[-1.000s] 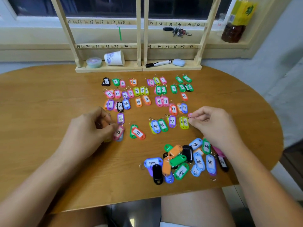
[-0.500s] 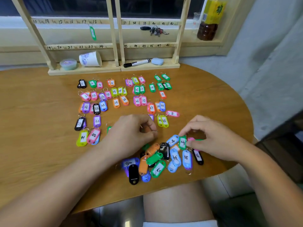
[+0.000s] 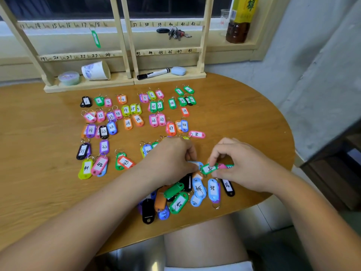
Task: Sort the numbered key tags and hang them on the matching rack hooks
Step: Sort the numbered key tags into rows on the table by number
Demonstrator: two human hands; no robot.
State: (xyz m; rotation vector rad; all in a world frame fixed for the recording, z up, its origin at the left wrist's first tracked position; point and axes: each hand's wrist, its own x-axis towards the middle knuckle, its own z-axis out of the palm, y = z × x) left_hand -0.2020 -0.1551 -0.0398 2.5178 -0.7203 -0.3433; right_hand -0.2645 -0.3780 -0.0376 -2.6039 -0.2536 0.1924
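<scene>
Nearest the table edge lies the pile of unsorted tags in green, orange, black and blue, overlapping one another. At its right side a blue tag marked 35 and a black tag marked 36 lie face up.

Both hands work at the far edge of the pile. The right hand pinches a green tag between thumb and forefinger, with the label facing up. A pink tag and another green one lie under its palm. The left hand has its fingers curled down towards a pale blue tag beside the green tag. Whether it grasps anything cannot be told.

Beyond the hands, the sorted tags lie flat in rows across the table. Tags 41, 42 and 43 lie in the nearest row, and 1 to 10 lie in the farthest.

The rack, made of two wooden frames, stands at the far table edge. Its rails are marked up to 18, 19–24, 37–42 and from 43 on. On its base rest a tub, a tipped cup, a marker and an eraser.

One hung tag, green, dangles from the top left rail near mark 18. Keys show through the right frame. A bottle and a glass stand on the sill to the right.
</scene>
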